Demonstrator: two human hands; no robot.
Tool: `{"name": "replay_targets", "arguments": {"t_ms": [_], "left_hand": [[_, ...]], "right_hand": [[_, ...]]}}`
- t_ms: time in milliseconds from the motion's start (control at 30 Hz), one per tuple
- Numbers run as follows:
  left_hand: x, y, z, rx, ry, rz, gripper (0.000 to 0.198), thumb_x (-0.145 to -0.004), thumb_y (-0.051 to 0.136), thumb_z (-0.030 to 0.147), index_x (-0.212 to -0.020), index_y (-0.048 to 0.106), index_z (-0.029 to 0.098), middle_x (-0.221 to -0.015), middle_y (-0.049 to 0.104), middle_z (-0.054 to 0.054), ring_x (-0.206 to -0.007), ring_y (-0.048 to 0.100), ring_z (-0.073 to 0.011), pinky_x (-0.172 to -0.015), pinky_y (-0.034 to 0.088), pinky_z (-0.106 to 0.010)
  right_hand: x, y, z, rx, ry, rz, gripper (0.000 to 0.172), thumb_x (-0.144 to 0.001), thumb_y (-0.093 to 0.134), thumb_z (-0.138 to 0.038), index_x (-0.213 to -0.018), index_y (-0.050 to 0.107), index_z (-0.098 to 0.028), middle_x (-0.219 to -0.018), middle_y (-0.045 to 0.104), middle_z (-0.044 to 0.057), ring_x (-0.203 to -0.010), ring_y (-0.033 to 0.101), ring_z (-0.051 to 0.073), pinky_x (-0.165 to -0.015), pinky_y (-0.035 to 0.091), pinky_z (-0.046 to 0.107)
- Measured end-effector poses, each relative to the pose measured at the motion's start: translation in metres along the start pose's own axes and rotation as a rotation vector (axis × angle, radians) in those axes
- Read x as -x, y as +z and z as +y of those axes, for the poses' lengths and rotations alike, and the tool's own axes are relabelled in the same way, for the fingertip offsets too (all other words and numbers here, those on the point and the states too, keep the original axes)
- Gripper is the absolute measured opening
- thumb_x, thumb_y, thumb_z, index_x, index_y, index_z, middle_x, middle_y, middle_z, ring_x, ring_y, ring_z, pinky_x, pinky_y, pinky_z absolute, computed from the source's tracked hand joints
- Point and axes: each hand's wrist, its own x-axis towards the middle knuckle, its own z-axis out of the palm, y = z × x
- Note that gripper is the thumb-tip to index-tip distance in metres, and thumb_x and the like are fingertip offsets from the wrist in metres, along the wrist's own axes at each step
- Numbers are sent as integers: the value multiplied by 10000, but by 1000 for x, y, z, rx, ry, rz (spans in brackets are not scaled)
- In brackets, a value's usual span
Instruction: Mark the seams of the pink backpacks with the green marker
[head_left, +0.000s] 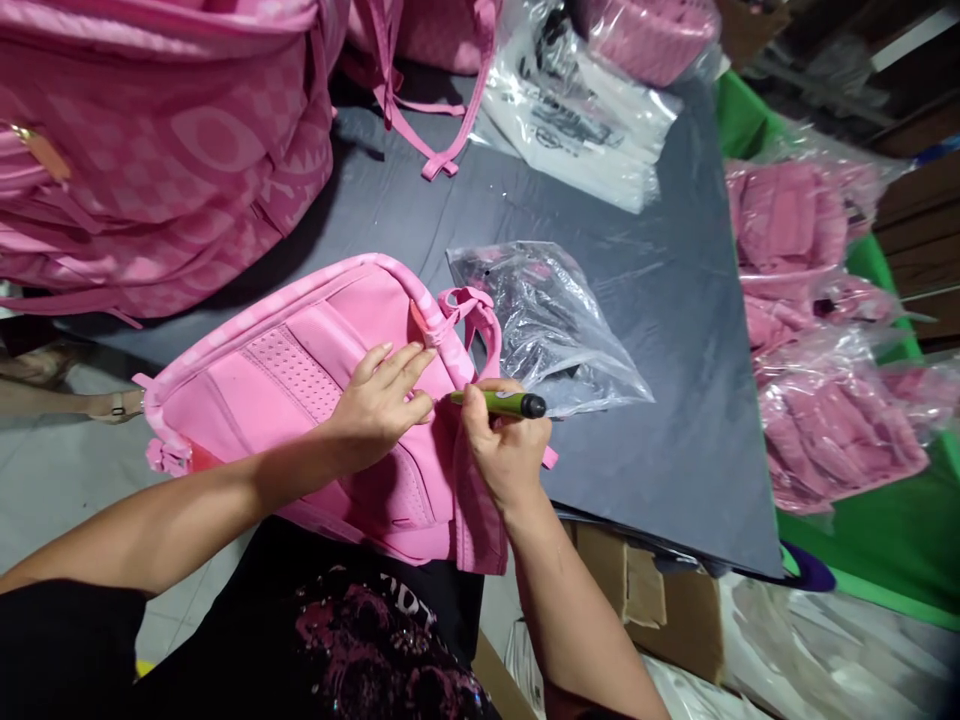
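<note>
A pink backpack (pixel 285 300) lies with its padded back panel up at the table's near edge, partly overhanging toward my body. Flat on that panel rests my left hand (pixel 382 400), fingers spread, close to the backpack's top handle. My right hand (pixel 504 430) is wrapped round a green marker pen (pixel 506 403) with a black end. The pen's other end points left at the backpack, near my left fingertips; whether it touches the fabric I cannot tell. Just beyond the handle lies a crumpled clear plastic bag (pixel 562 330).
A large pink checkered backpack (pixel 180 150) stands at the back left. White printed plastic bags (pixel 577 130) lie at the far side of the dark table (pixel 675 450). To the right, a green bin (pixel 847 550) holds several wrapped pink bags (pixel 832 410). Cardboard (pixel 660 610) sits below the table.
</note>
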Motion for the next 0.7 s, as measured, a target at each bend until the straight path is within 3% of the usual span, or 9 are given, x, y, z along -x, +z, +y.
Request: {"name": "replay_targets", "arguments": {"t_ms": [167,500,600,700], "left_hand": [[1,4,0,-31,-16,27,159,-911,650,253,-770,633,180,-1284,698,-94,-1190,643,-241,-1077,427,-439],[4,8,0,-11,-35,20,158,-900,674,264,-776,599,199,-996,708,2,-1014,634,-188,-1072,401,-392],[5,18,-4,8,-39,3,150,-929,637,271,-799,605,205,-993,687,-13,-1024,605,-202,-1073,392,-414],[6,19,-3,87,-17,-30,205,-976,565,303,-799,618,215,-925,669,-34,-945,579,-203,-951,430,-408]], "right_hand": [[-4,0,3,26,12,-62,189,-972,566,-267,-820,634,-178,-734,705,17,-567,641,123,-550,486,237],[-5,0,5,6,140,-102,214,-966,547,-320,-819,640,-195,-724,712,26,-577,662,150,-540,508,257],[-4,1,9,20,102,-99,217,-971,548,-308,-821,648,-187,-723,716,25,-580,666,147,-540,509,248],[-5,-3,6,12,-1,-69,283,-990,522,-336,-776,638,-191,-659,693,10,-529,640,144,-510,494,245]]}}
